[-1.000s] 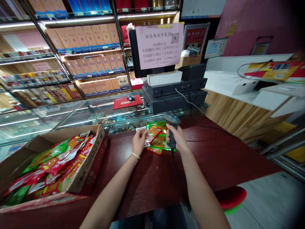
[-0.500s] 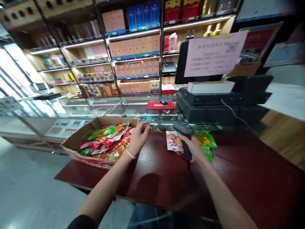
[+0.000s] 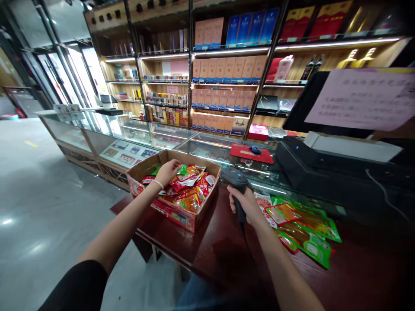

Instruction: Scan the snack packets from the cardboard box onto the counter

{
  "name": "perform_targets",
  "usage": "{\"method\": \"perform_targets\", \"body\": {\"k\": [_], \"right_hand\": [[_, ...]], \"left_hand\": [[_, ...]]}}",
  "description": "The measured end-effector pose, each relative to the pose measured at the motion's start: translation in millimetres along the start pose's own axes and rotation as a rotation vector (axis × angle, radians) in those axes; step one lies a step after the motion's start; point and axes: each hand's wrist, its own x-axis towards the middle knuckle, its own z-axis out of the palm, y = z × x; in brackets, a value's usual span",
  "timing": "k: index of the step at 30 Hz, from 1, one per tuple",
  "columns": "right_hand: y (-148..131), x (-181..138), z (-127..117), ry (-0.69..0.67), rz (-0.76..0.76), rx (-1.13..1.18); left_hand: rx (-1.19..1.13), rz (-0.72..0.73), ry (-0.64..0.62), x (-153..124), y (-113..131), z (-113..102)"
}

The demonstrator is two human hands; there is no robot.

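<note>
My left hand [image 3: 167, 172], with a pale band at its wrist, reaches into an open cardboard box [image 3: 181, 220] of shiny snack packets. Its bent fingers close at the edge of a red and green snack packet [image 3: 183, 170]; the fingertips are partly hidden. My right hand [image 3: 245, 202] grips the handle of a black barcode scanner [image 3: 235, 178] just right of the box, its head facing left. A cable hangs from the handle. Beside my right forearm lies a loose group of green and red snack packets [image 3: 304, 229] on the dark red tabletop [image 3: 223, 250].
A glass display counter [image 3: 155, 134] runs behind the table. On it lie a red mat [image 3: 240, 152] and a blue-black mouse [image 3: 255, 150]. A monitor bearing a pink paper [image 3: 359, 97] and black register equipment [image 3: 327, 166] stand at right. Stocked shelves [image 3: 227, 86] line the wall.
My left hand has moved from the box's right edge down in among the packets. The right hand has carried the scanner left, off the loose packets. The view has swung left.
</note>
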Motion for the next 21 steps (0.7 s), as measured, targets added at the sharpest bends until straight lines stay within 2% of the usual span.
{"method": "perform_targets", "body": {"k": [3, 8, 12, 15, 21], "right_hand": [[1.4, 6.2, 11.2, -0.015, 0.003, -0.005], [2.4, 8.1, 17.9, -0.010, -0.005, 0.017], [2.2, 7.0, 15.5, -0.016, -0.011, 0.021], [0.7, 5.3, 12.9, 0.001, 0.002, 0.021], [-6.1, -4.5, 6.1, 0.030, 0.013, 0.008]], "left_hand": [[0.136, 0.035, -0.171, 3.6, -15.4, 8.7], [0.213, 0.202, -0.389, 4.6, -15.2, 33.2], [0.356, 0.129, -0.379, 6.8, -22.8, 49.3], [0.359, 0.076, -0.426, 9.3, -25.9, 50.6], [0.441, 0.023, -0.428, 5.4, -2.5, 39.1]]}}
